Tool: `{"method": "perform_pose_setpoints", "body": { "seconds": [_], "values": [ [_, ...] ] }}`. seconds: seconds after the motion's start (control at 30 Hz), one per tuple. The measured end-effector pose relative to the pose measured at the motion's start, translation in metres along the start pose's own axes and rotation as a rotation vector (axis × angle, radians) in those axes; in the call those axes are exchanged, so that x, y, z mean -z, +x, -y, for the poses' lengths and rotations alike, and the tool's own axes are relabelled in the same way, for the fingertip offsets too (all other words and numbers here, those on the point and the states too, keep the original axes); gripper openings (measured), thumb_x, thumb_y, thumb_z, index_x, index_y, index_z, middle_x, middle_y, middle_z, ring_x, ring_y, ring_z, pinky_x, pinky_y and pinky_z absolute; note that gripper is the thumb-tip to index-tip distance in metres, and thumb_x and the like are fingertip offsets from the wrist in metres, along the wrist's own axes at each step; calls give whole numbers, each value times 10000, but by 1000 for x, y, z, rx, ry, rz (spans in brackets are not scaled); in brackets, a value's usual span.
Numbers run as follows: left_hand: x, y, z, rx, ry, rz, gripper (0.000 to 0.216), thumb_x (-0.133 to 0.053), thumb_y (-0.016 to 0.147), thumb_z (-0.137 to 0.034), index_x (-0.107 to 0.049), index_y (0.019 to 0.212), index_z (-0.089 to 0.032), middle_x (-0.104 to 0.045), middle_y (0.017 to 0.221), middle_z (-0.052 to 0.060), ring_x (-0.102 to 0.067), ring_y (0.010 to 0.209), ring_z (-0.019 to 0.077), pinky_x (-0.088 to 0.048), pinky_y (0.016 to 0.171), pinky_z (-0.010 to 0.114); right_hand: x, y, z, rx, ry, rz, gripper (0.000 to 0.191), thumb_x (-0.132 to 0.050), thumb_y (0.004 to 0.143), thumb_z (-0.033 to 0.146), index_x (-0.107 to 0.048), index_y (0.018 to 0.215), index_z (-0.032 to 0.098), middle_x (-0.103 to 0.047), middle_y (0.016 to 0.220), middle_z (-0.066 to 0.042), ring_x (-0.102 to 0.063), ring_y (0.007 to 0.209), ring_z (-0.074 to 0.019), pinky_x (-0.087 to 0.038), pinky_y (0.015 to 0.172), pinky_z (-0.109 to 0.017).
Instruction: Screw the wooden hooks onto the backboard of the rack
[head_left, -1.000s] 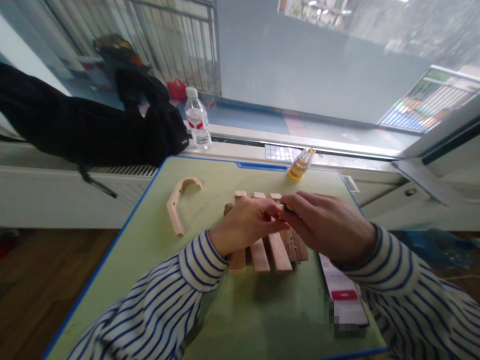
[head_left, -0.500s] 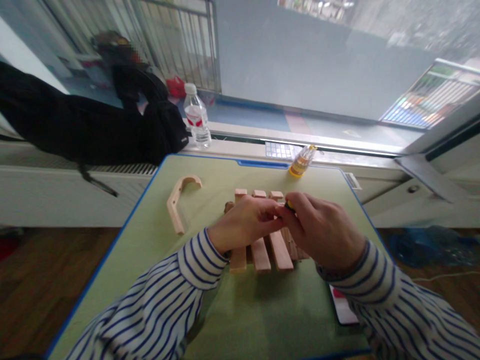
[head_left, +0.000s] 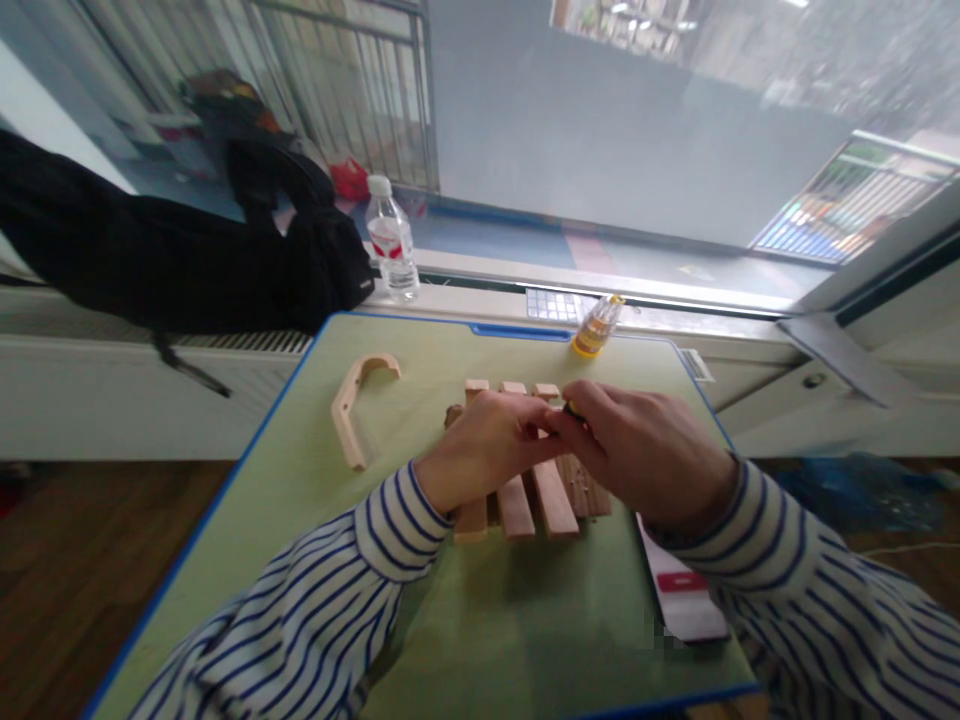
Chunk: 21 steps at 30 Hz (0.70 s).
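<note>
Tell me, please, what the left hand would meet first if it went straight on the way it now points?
The left hand points at the right hand: it would probably first meet the small yellow item pinched there, though depth is unclear.

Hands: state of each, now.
Left hand: closed, fingers curled; cannot tell if it holds anything.
Right hand: closed, pinching a small yellow-and-black item.
</note>
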<state>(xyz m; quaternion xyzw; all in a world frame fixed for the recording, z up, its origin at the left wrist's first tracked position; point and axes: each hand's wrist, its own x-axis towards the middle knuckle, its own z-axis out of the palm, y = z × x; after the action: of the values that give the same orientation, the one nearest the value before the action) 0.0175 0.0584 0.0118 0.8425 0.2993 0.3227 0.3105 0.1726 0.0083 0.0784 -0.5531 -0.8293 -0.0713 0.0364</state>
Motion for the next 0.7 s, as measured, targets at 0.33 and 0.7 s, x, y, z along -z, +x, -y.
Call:
{"method": "perform_pose_setpoints", "body": {
  "seconds": [0.33, 0.7],
  "values": [
    [0, 1, 3, -41, 12, 1, 179, -614, 777, -346, -647, 736, -175, -591, 606, -46, -488, 531, 59, -350, 510, 172, 3, 4, -13, 233, 45, 40, 279, -311, 918, 328, -535, 876, 167, -557, 767, -23, -493, 662, -118, -292, 556, -261],
    [5, -1, 1, -31, -50, 99, 221, -532, 834, -329, -633, 733, -161, -596, 618, -34, -498, 551, 68, -360, 520, 173, -9, -1, -2, 130, 24, -72, 207, -366, 892, 272, -532, 842, 159, -543, 729, -18, -450, 589, -110, -266, 514, -255]
  ]
}}
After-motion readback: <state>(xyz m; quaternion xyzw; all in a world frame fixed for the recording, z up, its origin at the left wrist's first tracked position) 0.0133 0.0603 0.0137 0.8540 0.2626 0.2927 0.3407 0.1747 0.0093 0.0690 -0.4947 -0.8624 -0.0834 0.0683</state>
